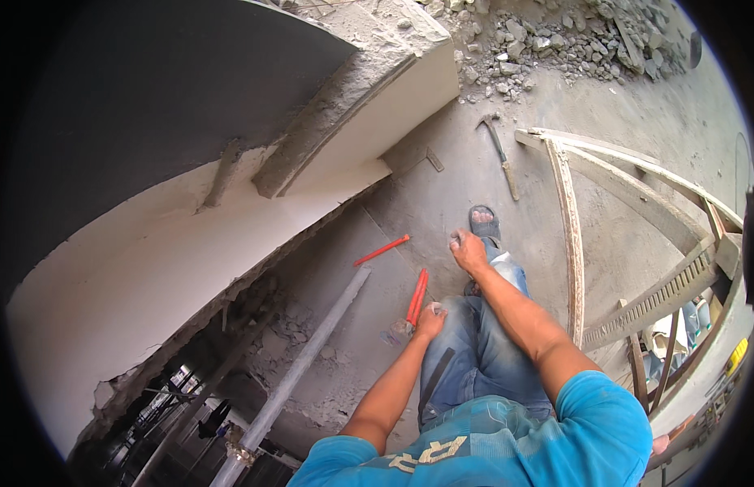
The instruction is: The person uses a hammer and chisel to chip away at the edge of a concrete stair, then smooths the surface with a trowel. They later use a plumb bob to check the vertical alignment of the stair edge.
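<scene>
My left hand [431, 321] rests by my left knee, its fingers curled closed. Whatever they may hold is hidden. Just left of it lie slim red bars [418, 294], side by side, with a blurry greyish-red thing at their near end. My right hand [469, 251] hovers above my right shin with its fingers pinched together; anything in them is too small to name. Farther left, one more red bar [382, 250] lies alone on the floor. Beyond my sandalled foot lies a claw hammer [500, 157], apart from both hands.
At left, a broken-edged white wall [255, 219] borders a gap in the floor. A grey metal pole [312, 349] slants up from it. A wooden frame [568, 235] stands at right. Rubble [555, 45] is heaped far off; a small flat piece [434, 160] lies near the wall.
</scene>
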A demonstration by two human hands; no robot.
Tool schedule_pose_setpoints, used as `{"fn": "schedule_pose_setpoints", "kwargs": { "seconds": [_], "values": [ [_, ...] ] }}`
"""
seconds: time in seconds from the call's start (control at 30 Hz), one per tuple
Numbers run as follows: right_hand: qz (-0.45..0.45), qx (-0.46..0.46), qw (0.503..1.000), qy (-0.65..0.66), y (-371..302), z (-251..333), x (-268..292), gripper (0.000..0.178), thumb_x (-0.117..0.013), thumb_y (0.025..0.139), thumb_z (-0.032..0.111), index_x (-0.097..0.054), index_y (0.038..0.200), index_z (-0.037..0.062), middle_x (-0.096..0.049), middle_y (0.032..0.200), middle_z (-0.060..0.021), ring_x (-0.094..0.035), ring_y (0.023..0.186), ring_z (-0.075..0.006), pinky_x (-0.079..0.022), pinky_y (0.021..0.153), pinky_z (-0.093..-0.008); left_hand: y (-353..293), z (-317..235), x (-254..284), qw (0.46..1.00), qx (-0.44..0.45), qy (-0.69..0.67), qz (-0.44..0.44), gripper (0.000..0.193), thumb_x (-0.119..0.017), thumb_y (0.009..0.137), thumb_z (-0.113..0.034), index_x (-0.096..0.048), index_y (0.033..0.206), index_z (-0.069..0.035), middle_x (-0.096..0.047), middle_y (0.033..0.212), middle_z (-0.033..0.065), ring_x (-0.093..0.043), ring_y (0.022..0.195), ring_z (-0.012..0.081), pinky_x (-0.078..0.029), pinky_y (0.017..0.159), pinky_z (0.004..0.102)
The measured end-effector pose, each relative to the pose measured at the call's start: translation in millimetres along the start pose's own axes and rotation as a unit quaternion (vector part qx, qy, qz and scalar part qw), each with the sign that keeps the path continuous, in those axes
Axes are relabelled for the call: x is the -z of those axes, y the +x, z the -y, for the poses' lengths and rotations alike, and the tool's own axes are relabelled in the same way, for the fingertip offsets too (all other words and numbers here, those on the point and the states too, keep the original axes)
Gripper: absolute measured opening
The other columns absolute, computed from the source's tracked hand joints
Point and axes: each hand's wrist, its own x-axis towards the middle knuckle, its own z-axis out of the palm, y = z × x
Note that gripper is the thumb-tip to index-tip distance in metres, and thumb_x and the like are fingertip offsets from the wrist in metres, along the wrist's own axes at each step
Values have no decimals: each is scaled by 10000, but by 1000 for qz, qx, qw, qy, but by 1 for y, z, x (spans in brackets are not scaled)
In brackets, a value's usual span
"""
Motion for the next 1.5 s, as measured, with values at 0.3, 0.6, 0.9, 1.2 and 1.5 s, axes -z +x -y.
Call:
{"fn": "schedule_pose_setpoints", "kwargs": {
  "seconds": [0.3, 0.6, 0.9, 1.2, 1.5],
  "values": [
    [-42, -57, 996, -62, -106, 4, 84, 225, -566, 781, 145, -605, 955, 7, -626, 943, -206, -596, 906, -365, -458, 815, -419, -96, -28, 31, 998, -3, -64, 22, 425, -631, 835, -273, -569, 1131, 25, -632, 1076, 216, -608, 1033, 302, -458, 895, 361],
    [22, -124, 977, -170, -160, 8, 139, 266, -576, 781, 204, -609, 971, 20, -636, 955, -214, -598, 936, -368, -460, 826, -422, -145, -56, 60, 991, -43, -126, -22, 433, -632, 832, -277, -567, 1127, 34, -633, 1064, 218, -609, 1019, 318, -466, 881, 378],
    [20, -116, 979, -166, -180, 44, 123, 338, -608, 753, 249, -622, 1008, 29, -642, 973, -233, -608, 944, -379, -473, 835, -418, -153, -20, 98, 991, -35, -130, -15, 452, -628, 831, -304, -569, 1150, 12, -634, 1079, 200, -605, 1034, 306, -462, 892, 377],
    [-58, -99, 991, -69, -204, 72, 107, 287, -617, 736, 211, -635, 915, -13, -648, 778, -183, -628, 729, -266, -479, 694, -355, -180, 19, 160, 989, -41, -120, -70, 415, -645, 815, -253, -590, 1123, 19, -645, 1052, 181, -647, 913, 243, -510, 795, 347],
    [-140, -153, 978, 7, -239, 38, 130, 158, -616, 726, 123, -636, 800, -15, -615, 658, -95, -573, 584, -163, -449, 539, -302, -164, 74, 189, 982, -10, -149, -113, 408, -638, 813, -294, -628, 1085, 8, -646, 1070, 189, -598, 1043, 308, -450, 907, 367]
  ]
}}
